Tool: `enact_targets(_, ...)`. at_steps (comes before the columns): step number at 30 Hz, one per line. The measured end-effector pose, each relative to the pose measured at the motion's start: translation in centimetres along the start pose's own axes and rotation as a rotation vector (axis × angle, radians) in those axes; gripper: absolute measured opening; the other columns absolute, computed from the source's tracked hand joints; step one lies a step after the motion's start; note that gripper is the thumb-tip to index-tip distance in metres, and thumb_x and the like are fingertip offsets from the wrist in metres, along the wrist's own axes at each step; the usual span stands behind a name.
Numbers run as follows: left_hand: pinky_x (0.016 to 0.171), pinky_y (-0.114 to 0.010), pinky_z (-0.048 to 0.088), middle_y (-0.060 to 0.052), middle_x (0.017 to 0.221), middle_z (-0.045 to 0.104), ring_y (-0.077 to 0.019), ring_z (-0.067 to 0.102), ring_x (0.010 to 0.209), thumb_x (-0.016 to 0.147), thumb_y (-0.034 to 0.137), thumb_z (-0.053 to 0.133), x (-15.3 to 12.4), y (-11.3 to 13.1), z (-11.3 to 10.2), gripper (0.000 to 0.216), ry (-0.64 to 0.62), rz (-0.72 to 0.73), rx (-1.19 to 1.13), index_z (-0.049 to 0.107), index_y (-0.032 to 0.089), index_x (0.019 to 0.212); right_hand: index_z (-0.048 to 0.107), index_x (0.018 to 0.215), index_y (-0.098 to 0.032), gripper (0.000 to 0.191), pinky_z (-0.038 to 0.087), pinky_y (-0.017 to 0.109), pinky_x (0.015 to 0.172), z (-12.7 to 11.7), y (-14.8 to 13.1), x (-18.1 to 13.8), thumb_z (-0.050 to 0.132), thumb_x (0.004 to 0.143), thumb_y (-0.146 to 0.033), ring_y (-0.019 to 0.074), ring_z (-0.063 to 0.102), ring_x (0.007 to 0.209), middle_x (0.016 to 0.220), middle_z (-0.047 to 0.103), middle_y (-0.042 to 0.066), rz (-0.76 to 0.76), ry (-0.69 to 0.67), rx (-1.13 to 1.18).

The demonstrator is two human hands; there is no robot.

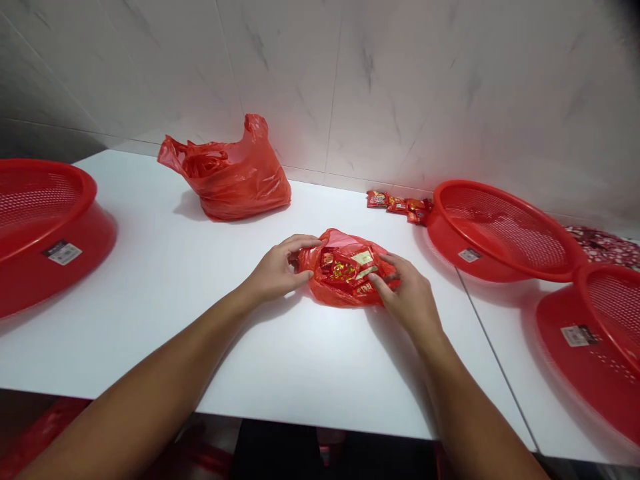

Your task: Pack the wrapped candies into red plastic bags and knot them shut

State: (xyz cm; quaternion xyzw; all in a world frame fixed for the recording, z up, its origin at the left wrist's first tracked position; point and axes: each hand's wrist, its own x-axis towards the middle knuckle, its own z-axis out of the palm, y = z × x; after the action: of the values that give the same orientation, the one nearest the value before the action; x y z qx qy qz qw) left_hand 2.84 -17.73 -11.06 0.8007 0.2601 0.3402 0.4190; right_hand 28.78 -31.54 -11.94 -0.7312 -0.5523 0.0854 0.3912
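A small red plastic bag (327,293) sits on the white table in front of me, its mouth open upward. Inside it lie several red snack packets (345,270) with gold and pale printing. My left hand (280,267) grips the bag's left rim, fingers above and thumb below. On the opposite side my right hand (407,293) has its fingers curled at the right rim, the thumb beside the packets. Part of what the right fingers touch is hidden.
A larger red plastic bag (245,180) stands behind, near the tiled wall. Several small red packets (397,203) lie by the wall. Red baskets stand at the left (30,267), back right (480,260) and front right (565,320). A seam (490,347) crosses the white table.
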Motion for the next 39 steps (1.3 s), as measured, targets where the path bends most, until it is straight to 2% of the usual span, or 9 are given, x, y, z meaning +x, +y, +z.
enact_targets(6,0.109,-0.048,0.057,-0.013,0.149,0.060,-0.0330,0.057,0.141,0.080,0.019,0.080,-0.1,-0.1,0.1,0.063,0.090,0.056,-0.050,0.070,0.030,0.142,0.070,0.135,-0.022,0.061,0.053,0.051,0.096,-3.4,2.4,0.7,0.081,0.081,-0.048,0.0396,0.061,0.122,0.133,0.068,0.017,0.046,0.103,-0.420)
enact_targets(10,0.103,-0.044,0.060,-0.013,0.153,0.057,-0.0329,0.056,0.141,0.080,0.022,0.084,-0.1,-0.3,0.1,0.067,0.152,0.078,-0.065,0.068,0.031,0.145,0.075,0.111,-0.023,0.033,0.048,0.039,0.073,-5.2,3.9,1.3,0.075,0.082,-0.040,0.0290,0.067,0.087,0.098,0.076,0.009,0.265,-0.055,-0.446)
enact_targets(12,0.101,-0.044,0.060,-0.012,0.154,0.057,-0.0324,0.058,0.138,0.080,0.025,0.086,0.1,-0.5,0.0,0.068,0.188,0.091,-0.059,0.068,0.032,0.145,0.070,0.082,-0.023,0.018,0.042,0.036,0.066,-5.8,3.8,1.5,0.073,0.084,-0.041,0.0231,0.061,0.070,0.075,0.070,0.003,0.296,0.013,-0.354)
enact_targets(15,0.110,-0.047,0.055,-0.011,0.153,0.061,-0.0329,0.056,0.141,0.080,0.032,0.088,0.3,-0.7,-0.4,0.064,0.269,0.135,-0.128,0.071,0.032,0.141,0.058,0.063,-0.023,0.035,0.042,0.033,0.064,-5.8,2.8,1.5,0.073,0.085,-0.045,0.0184,0.054,0.063,0.065,0.059,0.000,0.164,0.233,0.060)
enact_targets(19,0.116,-0.050,0.051,-0.010,0.150,0.064,-0.0335,0.061,0.138,0.078,0.038,0.086,0.7,-0.6,-0.7,0.058,0.368,0.094,-0.376,0.075,0.030,0.134,0.066,0.065,-0.023,0.032,0.055,0.041,0.087,-4.6,1.5,1.2,0.076,0.087,-0.043,0.0247,0.065,0.095,0.080,0.062,0.004,-0.099,0.387,0.635)
enact_targets(23,0.111,-0.050,0.054,-0.011,0.135,0.073,-0.0311,0.070,0.121,0.076,0.041,0.085,0.9,-0.3,-0.7,0.061,0.401,0.069,-0.500,0.074,0.027,0.134,0.082,0.086,-0.026,0.015,0.049,0.054,0.113,-3.3,0.9,0.8,0.078,0.089,-0.041,0.0296,0.060,0.126,0.122,0.066,0.009,-0.158,0.426,0.669)
enact_targets(29,0.118,-0.047,0.048,-0.009,0.158,0.058,-0.0333,0.056,0.142,0.079,0.051,0.082,0.5,-0.9,-0.6,0.067,0.478,0.148,-0.381,0.069,0.031,0.142,0.085,0.106,-0.030,0.019,0.044,0.058,0.119,-3.4,-1.9,1.2,0.074,0.094,-0.040,0.0303,0.056,0.139,0.145,0.063,0.008,-0.177,0.254,0.591)
enact_targets(36,0.124,-0.046,0.039,-0.012,0.173,0.036,-0.0351,0.030,0.161,0.087,0.056,0.076,0.3,-2.3,-1.4,0.081,0.567,0.173,-0.099,0.050,0.028,0.159,0.083,0.076,-0.028,0.023,0.053,0.054,0.108,-9.1,-9.1,5.4,0.078,0.090,-0.045,0.0350,0.060,0.138,0.143,0.070,0.007,-0.348,-0.360,0.164)
enact_targets(39,0.123,-0.050,0.039,-0.014,0.176,0.029,-0.0368,0.029,0.161,0.093,0.062,0.068,-0.1,-2.8,-1.9,0.083,0.545,0.147,0.007,0.042,0.028,0.164,0.083,0.077,-0.031,0.021,0.052,0.058,0.110,-10.4,-10.4,6.1,0.078,0.090,-0.046,0.0363,0.060,0.139,0.137,0.074,0.003,-0.503,-0.370,0.042)
